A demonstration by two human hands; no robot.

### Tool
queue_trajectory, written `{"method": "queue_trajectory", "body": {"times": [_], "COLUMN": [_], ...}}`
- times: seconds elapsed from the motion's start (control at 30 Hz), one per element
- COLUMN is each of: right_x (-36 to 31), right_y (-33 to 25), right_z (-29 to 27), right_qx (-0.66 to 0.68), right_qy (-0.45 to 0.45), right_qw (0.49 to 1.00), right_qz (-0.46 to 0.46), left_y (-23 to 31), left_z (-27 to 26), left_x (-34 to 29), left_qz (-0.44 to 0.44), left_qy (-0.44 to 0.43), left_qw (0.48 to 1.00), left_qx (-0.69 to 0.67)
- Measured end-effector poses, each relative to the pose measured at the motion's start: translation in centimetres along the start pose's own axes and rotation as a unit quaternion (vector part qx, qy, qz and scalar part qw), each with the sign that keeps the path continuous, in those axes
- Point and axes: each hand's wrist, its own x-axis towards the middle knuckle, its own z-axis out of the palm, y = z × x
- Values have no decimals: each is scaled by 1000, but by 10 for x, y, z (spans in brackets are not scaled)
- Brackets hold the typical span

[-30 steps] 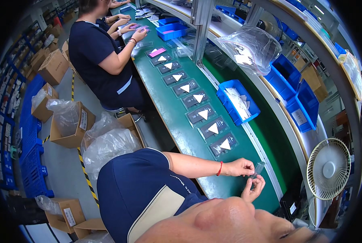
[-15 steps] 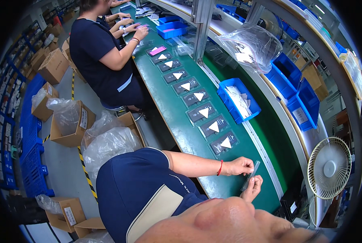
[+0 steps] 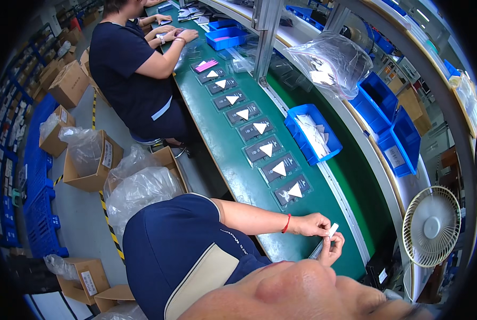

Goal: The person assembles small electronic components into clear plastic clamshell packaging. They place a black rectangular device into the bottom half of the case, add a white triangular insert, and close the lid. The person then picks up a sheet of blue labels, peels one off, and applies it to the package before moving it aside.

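Note:
My left hand [image 3: 314,224], with a red cord at its wrist, is closed in a pinch on a small white slip [image 3: 333,229]. Just below it, my right hand [image 3: 330,249] has its fingers closed on a clear plastic tray [image 3: 317,250], seen nearly edge-on; its fingertips come close to the slip. What lies inside that tray is hidden. Beyond my hands, a row of clear trays holds dark flat packs, each with a white triangle on it; the nearest pack [image 3: 286,197] lies just past my left hand.
A blue bin [image 3: 313,133] of white slips stands right of the row on the green table [image 3: 260,241]. Pink strips [image 3: 206,65] lie at the row's far end. A co-worker [image 3: 134,69] works at the far left edge. A fan [image 3: 431,226] stands at right.
The white slip now shows between my hands. The clear tray, held up between both hands before, has tipped lower toward me in my right hand. The co-worker's hands have shifted.

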Motion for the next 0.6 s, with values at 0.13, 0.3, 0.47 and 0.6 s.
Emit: {"method": "queue_trajectory", "body": {"times": [0.13,0.3,0.47,0.6], "right_x": [-1,-2,0,3], "right_y": [8,2,9,17], "right_z": [-1,1,-9,-22], "right_qx": [37,66,111,222], "right_qy": [6,12,21,74], "right_qw": [999,997,991,962], "right_qz": [15,40,71,140], "left_y": [7,5,0,6], "left_z": [1,5,1,-3], "left_x": [-3,-3,0,1], "left_qz": [-28,-30,-39,-71], "left_qy": [8,32,35,31], "left_qw": [999,998,998,996], "left_qx": [-20,-45,-47,-43]}}
